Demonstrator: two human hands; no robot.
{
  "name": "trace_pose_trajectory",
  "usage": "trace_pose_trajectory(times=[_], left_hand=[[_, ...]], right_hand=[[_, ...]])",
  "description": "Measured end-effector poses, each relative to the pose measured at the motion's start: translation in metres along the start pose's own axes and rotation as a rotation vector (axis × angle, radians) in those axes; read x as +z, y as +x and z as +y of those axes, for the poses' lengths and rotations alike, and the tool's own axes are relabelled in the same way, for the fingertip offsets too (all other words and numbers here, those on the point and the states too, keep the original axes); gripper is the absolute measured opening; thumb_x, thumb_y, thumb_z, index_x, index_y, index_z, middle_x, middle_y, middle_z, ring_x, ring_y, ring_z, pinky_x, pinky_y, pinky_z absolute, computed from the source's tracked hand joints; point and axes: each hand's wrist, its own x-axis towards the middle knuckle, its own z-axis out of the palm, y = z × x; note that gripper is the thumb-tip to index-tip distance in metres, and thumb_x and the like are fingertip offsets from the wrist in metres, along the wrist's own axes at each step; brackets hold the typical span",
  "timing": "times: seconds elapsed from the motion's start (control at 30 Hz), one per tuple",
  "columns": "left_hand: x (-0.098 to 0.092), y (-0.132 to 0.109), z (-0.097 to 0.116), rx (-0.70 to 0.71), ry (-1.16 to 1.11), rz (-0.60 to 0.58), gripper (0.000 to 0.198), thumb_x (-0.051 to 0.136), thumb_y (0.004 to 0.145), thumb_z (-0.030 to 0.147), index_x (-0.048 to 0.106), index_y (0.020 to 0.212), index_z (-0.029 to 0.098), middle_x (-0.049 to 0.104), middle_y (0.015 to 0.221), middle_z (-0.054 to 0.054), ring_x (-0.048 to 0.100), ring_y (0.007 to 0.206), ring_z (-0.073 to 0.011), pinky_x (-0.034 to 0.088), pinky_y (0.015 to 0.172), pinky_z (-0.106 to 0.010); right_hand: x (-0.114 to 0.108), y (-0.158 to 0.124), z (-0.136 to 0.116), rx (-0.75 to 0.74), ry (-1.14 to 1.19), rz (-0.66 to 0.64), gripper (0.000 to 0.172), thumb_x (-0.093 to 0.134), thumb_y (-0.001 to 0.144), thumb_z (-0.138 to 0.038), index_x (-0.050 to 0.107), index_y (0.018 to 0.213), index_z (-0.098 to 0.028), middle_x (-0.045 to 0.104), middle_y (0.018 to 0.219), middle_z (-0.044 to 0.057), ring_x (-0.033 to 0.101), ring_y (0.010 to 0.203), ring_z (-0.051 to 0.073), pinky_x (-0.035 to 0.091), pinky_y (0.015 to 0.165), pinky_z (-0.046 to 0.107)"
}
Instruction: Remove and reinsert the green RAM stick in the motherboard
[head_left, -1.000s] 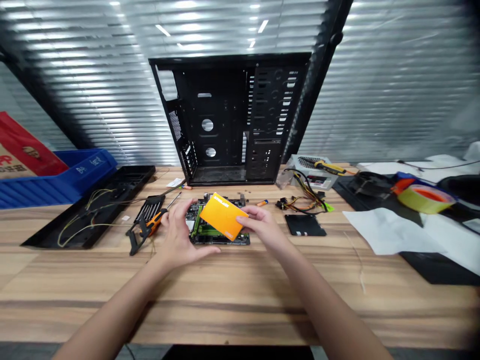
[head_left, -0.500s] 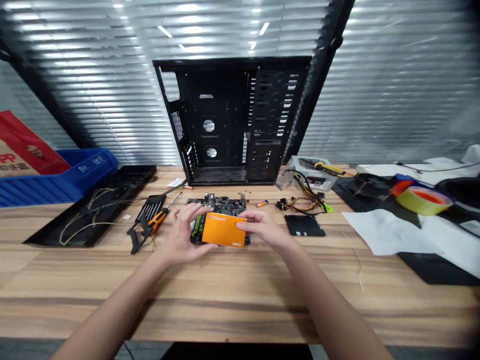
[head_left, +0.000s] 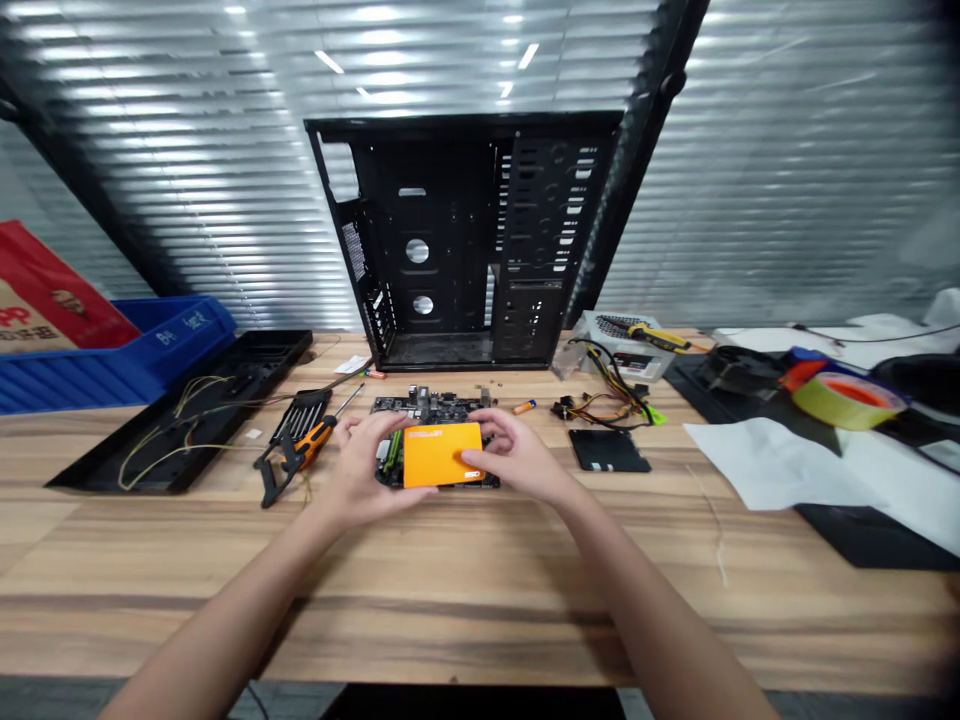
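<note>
An orange SSD [head_left: 441,456], flat and rectangular with white print, is held up between my two hands over the motherboard. My left hand [head_left: 366,468] grips its left side, the thumb along the lower edge and the fingers at the upper left corner. On the right side, my right hand [head_left: 517,460] pinches it, thumb on the front face and fingers behind. Partly hidden beneath is the motherboard [head_left: 450,405], with green slots showing beside my left fingers.
Behind stands an open black computer case [head_left: 457,240]. To the left lie orange-handled pliers [head_left: 300,452], a black side panel [head_left: 187,430] and a blue bin [head_left: 150,350]. To the right are a power supply [head_left: 626,350] with cables, a flat black drive [head_left: 609,450] and white paper [head_left: 787,465].
The SSD has shifted slightly left and been levelled, its face tilting a little. My right thumb has slid further in across its front. My left hand stays at the left side.
</note>
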Motion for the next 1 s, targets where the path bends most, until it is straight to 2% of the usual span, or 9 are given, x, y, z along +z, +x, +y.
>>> trace_pose_trajectory(times=[0.07, 0.13, 0.23, 0.3, 0.4, 0.5, 0.7, 0.8, 1.0], left_hand=[[0.0, 0.001, 0.0, 0.004, 0.004, 0.021, 0.086, 0.078, 0.059, 0.054, 0.038, 0.128, 0.021, 0.066, 0.108, -0.011, 0.063, 0.099, -0.0286, 0.033, 0.092, -0.045], [0.0, 0.002, 0.001, 0.006, 0.018, 0.039, 0.084, 0.078, 0.059, 0.054, 0.039, 0.126, 0.021, 0.066, 0.107, -0.01, 0.063, 0.098, -0.0284, 0.034, 0.091, -0.045], [-0.001, 0.004, 0.002, 0.014, 0.043, 0.059, 0.08, 0.078, 0.06, 0.053, 0.042, 0.124, 0.02, 0.066, 0.107, -0.011, 0.063, 0.097, -0.0281, 0.036, 0.09, -0.045], [-0.002, 0.004, 0.002, 0.021, 0.047, 0.069, 0.079, 0.079, 0.06, 0.053, 0.043, 0.122, 0.02, 0.066, 0.107, -0.011, 0.063, 0.098, -0.028, 0.036, 0.089, -0.045], [-0.003, 0.004, 0.002, 0.026, 0.045, 0.071, 0.078, 0.078, 0.061, 0.054, 0.044, 0.122, 0.021, 0.066, 0.107, -0.01, 0.063, 0.098, -0.0277, 0.036, 0.091, -0.045], [-0.003, 0.003, 0.0, 0.028, 0.054, 0.067, 0.078, 0.078, 0.061, 0.054, 0.045, 0.123, 0.022, 0.066, 0.107, -0.009, 0.062, 0.099, -0.0278, 0.036, 0.093, -0.045], [-0.004, 0.005, -0.006, 0.127, 0.048, 0.04, 0.083, 0.078, 0.066, 0.047, 0.037, 0.134, 0.021, 0.063, 0.114, -0.012, 0.062, 0.102, -0.0265, 0.048, 0.088, -0.039], [-0.003, 0.005, -0.009, 0.149, 0.087, 0.017, 0.086, 0.077, 0.068, 0.048, 0.033, 0.138, 0.02, 0.061, 0.121, -0.015, 0.06, 0.11, -0.0286, 0.048, 0.093, -0.042], [-0.004, 0.003, -0.014, 0.067, 0.154, -0.028, 0.091, 0.075, 0.066, 0.055, 0.034, 0.139, 0.019, 0.055, 0.13, -0.018, 0.053, 0.12, -0.0331, 0.045, 0.099, -0.046]], right_hand=[[-0.001, -0.001, 0.001, -0.097, -0.163, 0.019, 0.07, 0.08, 0.062, -0.042, 0.051, 0.123, -0.023, 0.058, 0.118, 0.008, 0.059, 0.078, 0.015, 0.05, 0.068, 0.03], [-0.002, -0.002, 0.001, -0.245, -0.315, 0.023, 0.078, 0.083, 0.057, -0.042, 0.051, 0.125, -0.024, 0.053, 0.126, 0.009, 0.058, 0.096, 0.021, 0.049, 0.081, 0.035], [-0.004, -0.002, 0.001, -0.427, -0.519, 0.034, 0.086, 0.086, 0.053, -0.041, 0.048, 0.13, -0.025, 0.049, 0.131, 0.01, 0.048, 0.119, 0.028, 0.04, 0.099, 0.043], [-0.005, -0.002, 0.002, -0.47, -0.64, 0.061, 0.091, 0.085, 0.054, -0.04, 0.044, 0.134, -0.025, 0.047, 0.135, 0.01, 0.043, 0.124, 0.029, 0.035, 0.103, 0.046], [-0.006, -0.001, 0.004, -0.482, -0.771, 0.084, 0.09, 0.083, 0.058, -0.039, 0.042, 0.137, -0.024, 0.048, 0.135, 0.011, 0.044, 0.122, 0.03, 0.035, 0.102, 0.047], [-0.007, -0.001, 0.004, -0.517, -0.847, 0.084, 0.078, 0.078, 0.063, -0.035, 0.046, 0.133, -0.022, 0.053, 0.131, 0.012, 0.047, 0.117, 0.031, 0.036, 0.099, 0.048], [-0.007, -0.003, 0.001, -0.624, -0.905, 0.162, 0.061, 0.071, 0.069, -0.033, 0.053, 0.125, -0.018, 0.06, 0.12, 0.013, 0.052, 0.108, 0.03, 0.039, 0.093, 0.044], [-0.007, -0.004, 0.002, -0.672, -0.916, 0.176, 0.059, 0.068, 0.071, -0.03, 0.053, 0.127, -0.019, 0.06, 0.118, 0.013, 0.053, 0.107, 0.029, 0.04, 0.091, 0.043], [-0.008, -0.004, 0.004, -0.713, -0.918, 0.2, 0.061, 0.066, 0.071, -0.025, 0.051, 0.13, -0.02, 0.061, 0.119, 0.012, 0.055, 0.107, 0.029, 0.041, 0.09, 0.043]])
